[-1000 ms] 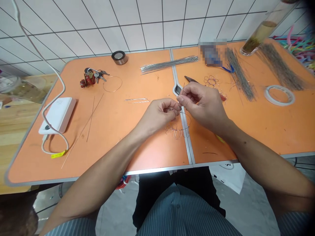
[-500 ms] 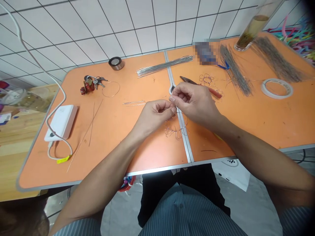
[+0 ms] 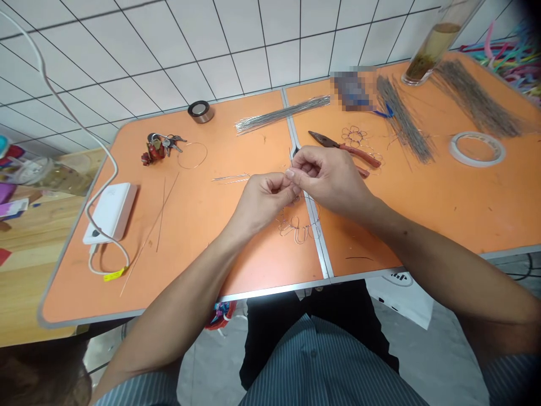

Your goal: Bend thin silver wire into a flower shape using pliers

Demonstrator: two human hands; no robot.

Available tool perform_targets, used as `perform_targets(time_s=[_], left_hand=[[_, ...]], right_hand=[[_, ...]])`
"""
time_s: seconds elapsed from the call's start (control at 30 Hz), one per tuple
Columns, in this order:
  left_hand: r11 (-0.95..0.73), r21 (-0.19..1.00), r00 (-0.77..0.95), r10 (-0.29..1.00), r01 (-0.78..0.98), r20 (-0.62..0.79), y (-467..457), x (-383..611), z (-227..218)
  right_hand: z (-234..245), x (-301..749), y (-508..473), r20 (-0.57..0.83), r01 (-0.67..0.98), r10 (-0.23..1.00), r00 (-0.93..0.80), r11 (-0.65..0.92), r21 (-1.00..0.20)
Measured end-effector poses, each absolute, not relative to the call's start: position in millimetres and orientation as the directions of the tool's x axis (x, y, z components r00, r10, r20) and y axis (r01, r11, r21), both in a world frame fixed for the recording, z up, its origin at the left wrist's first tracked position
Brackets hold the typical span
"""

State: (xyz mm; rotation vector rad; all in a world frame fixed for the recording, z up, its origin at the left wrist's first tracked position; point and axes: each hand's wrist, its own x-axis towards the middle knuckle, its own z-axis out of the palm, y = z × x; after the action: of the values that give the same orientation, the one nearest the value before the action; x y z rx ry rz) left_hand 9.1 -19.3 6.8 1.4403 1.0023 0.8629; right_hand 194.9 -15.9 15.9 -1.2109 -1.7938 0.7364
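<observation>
My left hand (image 3: 270,197) pinches a ring of thin wire (image 3: 301,226) bent into small petal-like loops, which hangs below the fingertips. My right hand (image 3: 323,172) meets it, thumb and forefinger closed on the same wirework; a short wire end pokes up beside the fingers. The exact grip points are hidden by the fingers. Just beyond my right hand lie pliers with red handles (image 3: 359,153), jaws pointing left. A flower-shaped wire piece (image 3: 354,135) rests behind them. Short cut wires (image 3: 230,178) lie left of my hands.
Bundles of straight wire (image 3: 283,114) lie at the back, with grey wire bundles (image 3: 403,121) farther right. Black tape (image 3: 200,111), keys (image 3: 169,144) and a white power bank (image 3: 110,213) with a cable are leftward. A white tape roll (image 3: 477,149) and a glass of liquid (image 3: 431,53) stand right.
My right hand has shifted slightly left and down, uncovering more of the pliers' handles. The wire ring has tilted a little between my fingers. The view has moved slightly.
</observation>
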Motion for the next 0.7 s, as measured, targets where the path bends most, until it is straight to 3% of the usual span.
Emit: perform_targets(time_s=[0.3,0.7], left_hand=[[-0.019,1.000,0.203,0.979,0.005,0.018,-8.1,-2.4,7.6],[-0.009,1.000,0.184,0.983,0.009,0.007,-7.5,-3.1,13.0]], right_hand=[[16.2,203.2,-14.8,0.275,0.470,0.935,-0.226,0.352,-0.810],[12.9,203.4,-14.1,0.230,0.431,0.935,-0.269,0.330,-0.839]])
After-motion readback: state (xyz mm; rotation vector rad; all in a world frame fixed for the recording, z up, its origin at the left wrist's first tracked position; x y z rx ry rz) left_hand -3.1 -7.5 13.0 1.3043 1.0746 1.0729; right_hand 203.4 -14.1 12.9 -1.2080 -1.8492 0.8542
